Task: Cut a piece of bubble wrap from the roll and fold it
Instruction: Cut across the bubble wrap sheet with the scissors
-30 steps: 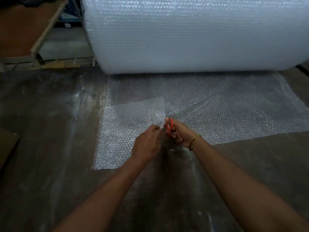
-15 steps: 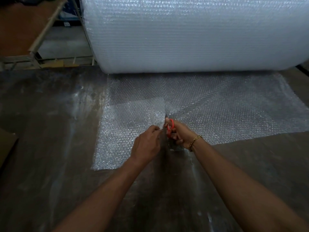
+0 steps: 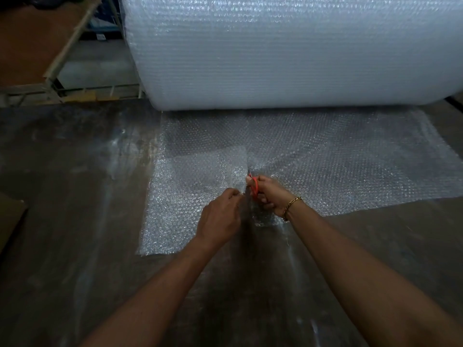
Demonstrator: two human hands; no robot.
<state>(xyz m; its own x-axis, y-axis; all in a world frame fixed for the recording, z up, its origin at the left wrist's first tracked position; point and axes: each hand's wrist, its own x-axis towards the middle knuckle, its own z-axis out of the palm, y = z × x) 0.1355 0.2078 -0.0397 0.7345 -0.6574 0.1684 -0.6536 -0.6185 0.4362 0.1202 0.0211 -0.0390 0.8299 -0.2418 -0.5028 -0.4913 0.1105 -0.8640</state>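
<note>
– Scissors (image 3: 254, 187) are inching up the bubble wrap (image 3: 325, 156) toward the roll (image 3: 288, 51).
– So it's still being cut; right hand (image 3: 271, 196) is gripping them, left hand (image 3: 220, 216) is pinching the cut edge, sheet lying on the bench (image 3: 75, 196).

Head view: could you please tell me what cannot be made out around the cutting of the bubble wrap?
Scissors blades: head view, hidden by the right hand and the sheet; only the red handle shows.
Cut's far end: head view, lost in the clear, dimly lit sheet.
Roll: head view, top and right end cut off by the frame edges.
Left hand fingertips: head view, mostly hidden behind its own back.
</note>
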